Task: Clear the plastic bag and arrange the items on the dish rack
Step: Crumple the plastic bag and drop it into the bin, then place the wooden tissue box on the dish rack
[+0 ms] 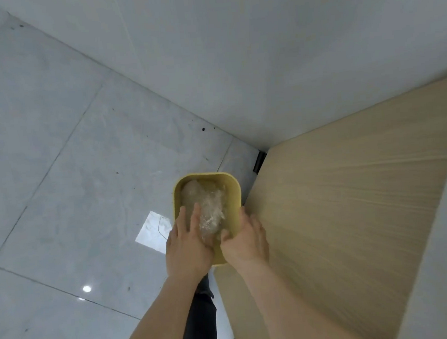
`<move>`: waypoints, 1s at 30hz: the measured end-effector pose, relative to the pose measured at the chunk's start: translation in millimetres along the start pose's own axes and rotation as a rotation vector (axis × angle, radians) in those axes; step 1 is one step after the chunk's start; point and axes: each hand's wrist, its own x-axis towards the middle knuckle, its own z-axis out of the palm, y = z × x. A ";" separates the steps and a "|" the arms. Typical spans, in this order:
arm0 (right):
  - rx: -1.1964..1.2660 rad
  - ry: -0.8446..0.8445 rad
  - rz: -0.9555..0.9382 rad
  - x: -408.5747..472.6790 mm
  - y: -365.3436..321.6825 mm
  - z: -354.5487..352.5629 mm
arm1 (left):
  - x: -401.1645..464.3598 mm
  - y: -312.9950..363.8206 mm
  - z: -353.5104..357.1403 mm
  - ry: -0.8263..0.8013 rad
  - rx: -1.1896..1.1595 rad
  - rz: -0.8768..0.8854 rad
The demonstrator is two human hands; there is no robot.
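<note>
Both forearms are reaching down past the wooden cabinet side point(341, 213) into a yellow bin point(233, 192) standing on the tiled floor point(55, 155). Left hand point(187, 248) is lying spread and flat, right hand point(245, 241) curling over the near rim, both pressing the crumpled plastic bag point(209, 210) inside. Bag disposal is judged nearly finished; next, withdrawing and returning to the dish rack, which is not in view.

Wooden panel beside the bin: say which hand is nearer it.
Right. The right hand lies against the wooden panel at the yellow bin's rim; the left hand is across the bin.
</note>
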 end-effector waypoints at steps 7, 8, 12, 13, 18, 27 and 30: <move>-0.208 0.059 -0.215 -70.7 -17.3 -78.7 | -40.5 51.7 -101.1 0.152 0.212 0.169; -0.223 0.066 -0.254 -82.8 -16.6 -91.7 | -48.7 59.7 -114.3 0.147 0.240 0.184; -0.247 0.137 -0.388 -132.5 -10.0 -138.5 | -88.0 93.2 -155.8 0.154 0.266 0.206; -0.237 0.162 -0.416 -147.1 -6.7 -150.5 | -100.8 103.0 -164.9 0.169 0.279 0.220; -0.112 0.296 -0.550 -228.5 33.0 -217.7 | -171.4 159.4 -190.5 0.250 0.251 0.270; 0.249 0.685 -0.555 -317.0 219.0 -270.7 | -311.5 286.8 -135.5 0.201 -0.006 0.474; 0.334 0.796 -0.448 -325.8 285.6 -276.6 | -352.1 330.0 -101.6 0.118 -0.097 0.569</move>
